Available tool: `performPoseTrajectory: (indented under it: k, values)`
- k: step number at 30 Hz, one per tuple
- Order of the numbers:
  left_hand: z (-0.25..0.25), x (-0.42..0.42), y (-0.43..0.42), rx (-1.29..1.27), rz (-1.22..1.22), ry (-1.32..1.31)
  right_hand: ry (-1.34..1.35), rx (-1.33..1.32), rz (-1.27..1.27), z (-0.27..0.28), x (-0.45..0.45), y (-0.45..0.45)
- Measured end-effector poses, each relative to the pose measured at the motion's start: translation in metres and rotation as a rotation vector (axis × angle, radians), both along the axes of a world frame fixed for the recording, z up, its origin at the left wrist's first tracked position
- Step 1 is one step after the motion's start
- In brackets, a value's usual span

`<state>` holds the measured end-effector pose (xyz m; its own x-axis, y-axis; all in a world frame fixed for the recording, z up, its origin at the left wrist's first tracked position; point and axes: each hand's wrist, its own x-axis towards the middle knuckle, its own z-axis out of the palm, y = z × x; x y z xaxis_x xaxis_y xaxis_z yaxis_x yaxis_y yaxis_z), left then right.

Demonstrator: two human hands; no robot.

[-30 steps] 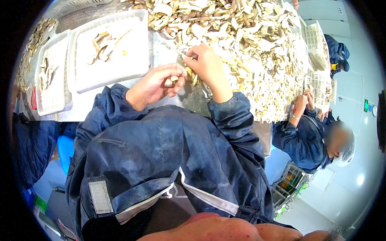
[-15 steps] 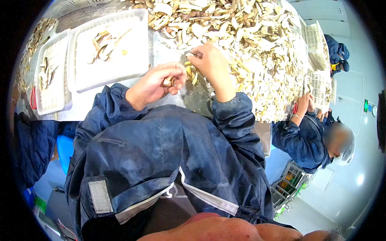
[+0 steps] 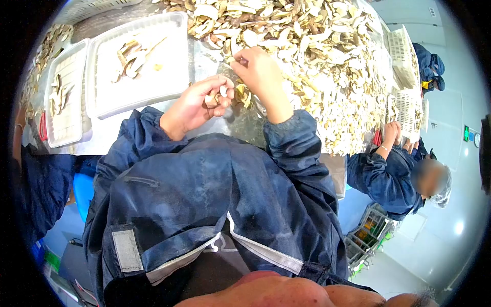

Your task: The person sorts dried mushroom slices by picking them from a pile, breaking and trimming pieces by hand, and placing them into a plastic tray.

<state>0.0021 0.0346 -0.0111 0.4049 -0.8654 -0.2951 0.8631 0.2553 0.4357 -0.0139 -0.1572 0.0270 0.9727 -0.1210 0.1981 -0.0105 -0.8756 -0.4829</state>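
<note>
My left hand (image 3: pixel 197 105) is palm up with its fingers curled around a few pale mushroom slices (image 3: pixel 210 100) near the table's front edge. Just to the right and farther forward, my right hand (image 3: pixel 262 74) has thumb and fingers pinched together at the edge of the pile; whatever is between them is hidden. Under it, some yellowish mushroom pieces (image 3: pixel 244 96) lie on the metal table (image 3: pixel 207 53). A large heap of mushroom slices (image 3: pixel 327 66) spreads beyond and to the right of my right hand.
A white tray (image 3: pixel 102 97) with several slices stands left of my left hand, a narrower tray (image 3: pixel 74 120) beside it. White baskets (image 3: pixel 406 110) line the right end of the table. A co-worker (image 3: pixel 388 174) works at the right; another person's dark sleeve (image 3: pixel 43 189) is at the left.
My right hand has moved slightly forward and left over the pile's edge. My left hand has shifted slightly, and a pale slice now shows more clearly at its fingertips.
</note>
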Motion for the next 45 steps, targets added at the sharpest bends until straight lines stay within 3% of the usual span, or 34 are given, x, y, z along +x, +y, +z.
performPoseTrajectory:
  k: [4, 7, 10, 11, 14, 15, 22, 25, 28, 29, 32, 37, 40, 43, 45]
  values:
    - [0.002, -0.001, 0.001, 0.03, 0.03, -0.015, 0.039, -0.118, -0.017, -0.008, -0.007, 0.0]
    - [0.003, -0.002, -0.001, 0.065, 0.05, 0.011, 0.078, 0.015, -0.053, -0.008, -0.015, -0.012]
    - [0.015, -0.003, -0.003, 0.113, 0.096, 0.035, 0.391, 0.559, -0.053, 0.028, -0.023, -0.014]
    - [0.019, -0.004, -0.002, 0.117, 0.103, 0.042, 0.367, 0.612, 0.046, 0.028, -0.027, -0.014]
    - [0.02, -0.004, -0.005, 0.091, 0.085, 0.033, 0.172, 0.218, 0.059, 0.03, -0.013, -0.014]
    - [0.01, -0.003, -0.003, 0.066, 0.062, 0.014, -0.038, -0.052, 0.071, 0.016, -0.004, -0.018]
    - [-0.006, 0.001, 0.001, -0.047, 0.073, -0.031, -0.025, -0.21, 0.033, -0.005, 0.0, -0.021]
    - [0.002, 0.0, -0.001, 0.001, 0.09, 0.029, -0.056, -0.035, 0.006, 0.012, -0.01, -0.016]
    - [0.018, -0.002, -0.003, 0.032, 0.152, 0.089, 0.338, 0.651, 0.126, 0.033, -0.016, -0.009]
    - [0.018, -0.003, -0.005, 0.042, 0.16, 0.082, 0.411, 0.634, 0.138, 0.044, -0.013, -0.005]
    - [0.014, -0.003, -0.005, 0.031, 0.164, 0.055, 0.046, 0.161, -0.011, 0.016, 0.01, -0.005]
    - [-0.002, 0.0, 0.001, -0.061, 0.157, 0.03, -0.021, -0.067, -0.095, -0.015, 0.02, -0.004]
    - [-0.006, 0.002, -0.001, -0.094, 0.141, 0.022, 0.108, 0.02, -0.158, -0.007, 0.007, -0.008]
    - [0.001, -0.001, -0.001, -0.026, 0.161, 0.039, 0.269, 0.448, -0.174, 0.01, -0.008, -0.019]
    - [0.013, -0.002, -0.003, 0.034, 0.207, 0.069, 0.37, 0.656, -0.04, 0.032, -0.015, -0.012]
